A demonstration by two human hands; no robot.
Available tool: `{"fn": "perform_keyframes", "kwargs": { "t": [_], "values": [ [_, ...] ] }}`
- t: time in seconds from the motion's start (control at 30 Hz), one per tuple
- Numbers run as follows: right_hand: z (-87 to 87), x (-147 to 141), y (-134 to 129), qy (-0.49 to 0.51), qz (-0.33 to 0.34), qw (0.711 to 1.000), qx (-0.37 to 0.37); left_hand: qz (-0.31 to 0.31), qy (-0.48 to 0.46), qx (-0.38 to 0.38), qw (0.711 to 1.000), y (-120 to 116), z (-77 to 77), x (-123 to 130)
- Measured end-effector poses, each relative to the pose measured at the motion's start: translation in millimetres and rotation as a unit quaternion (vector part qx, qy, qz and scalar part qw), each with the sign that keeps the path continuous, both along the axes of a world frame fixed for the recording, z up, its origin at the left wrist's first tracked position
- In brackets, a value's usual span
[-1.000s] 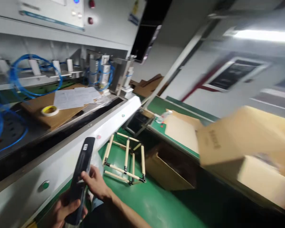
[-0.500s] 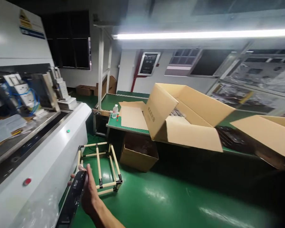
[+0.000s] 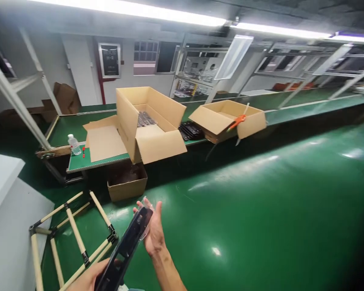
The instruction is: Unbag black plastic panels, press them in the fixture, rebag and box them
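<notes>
A long black plastic part (image 3: 128,242), glossy and with small cut-outs, slants up and away from me at the bottom of the head view. Its near end is in my left hand (image 3: 89,278), which is partly cut off by the lower edge of the picture. My right hand (image 3: 156,234) supports the far end from the right, thumb raised, with the other fingers partly behind the part. Clear plastic film (image 3: 146,228) shows around that far end, against my right palm.
Left of my hands stands a frame of cream tubes (image 3: 75,230) beside a white machine (image 3: 15,218). Ahead, a green bench (image 3: 79,162) bears an open carton (image 3: 160,143), a bottle (image 3: 74,144), black parts (image 3: 190,131) and another carton (image 3: 214,117) with an orange-handled tool (image 3: 238,120). A box (image 3: 127,188) sits below.
My view has swung right, so most of the machine has left it and more bench shows. The black part has come nearer the middle, and my left hand is now visible at its near end.
</notes>
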State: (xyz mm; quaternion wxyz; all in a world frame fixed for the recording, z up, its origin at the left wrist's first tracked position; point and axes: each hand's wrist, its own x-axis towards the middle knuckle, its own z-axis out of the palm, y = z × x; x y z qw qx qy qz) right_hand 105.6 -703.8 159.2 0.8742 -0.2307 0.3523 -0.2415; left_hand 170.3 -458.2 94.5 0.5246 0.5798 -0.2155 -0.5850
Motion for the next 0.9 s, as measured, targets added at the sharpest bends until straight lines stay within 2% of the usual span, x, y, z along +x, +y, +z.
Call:
{"fn": "perform_keyframes", "kwargs": {
  "t": [0.1,0.2,0.3,0.4,0.5,0.57,0.67,0.8,0.9],
  "values": [
    [-7.3,-40.2,-19.6,0.012,-0.063,0.997,-0.033,-0.088,-0.001,-0.024,0.996,-53.2,5.1,10.6],
    [-22.4,-63.2,-21.2,0.077,-0.100,0.987,-0.096,-0.087,-0.025,-0.067,0.994,-113.1,19.6,11.2],
    [-36.8,-58.9,-27.7,0.144,-0.071,0.969,-0.187,-0.095,-0.053,-0.100,0.989,-169.7,23.4,11.0],
    [-39.3,-32.4,-56.9,0.223,-0.069,0.939,-0.252,-0.137,-0.085,-0.098,0.982,-216.8,14.9,21.4],
    [-24.5,4.1,-105.5,0.267,-0.083,0.907,-0.315,-0.145,-0.094,-0.093,0.981,-257.9,10.3,45.0],
    [-7.3,30.0,-140.9,0.271,-0.078,0.890,-0.358,-0.119,-0.102,-0.102,0.982,-285.3,15.5,65.1],
    [20.2,68.7,-189.2,0.253,-0.057,0.876,-0.406,-0.065,-0.103,-0.119,0.985,-326.9,34.7,96.7],
    [49.2,112.5,-246.3,0.239,-0.040,0.860,-0.449,-0.038,-0.138,-0.137,0.980,-374.3,63.1,132.2],
    [69.8,139.7,-296.9,0.251,-0.029,0.842,-0.476,-0.005,-0.202,-0.123,0.972,-397.9,70.5,150.4]
  ]
}}
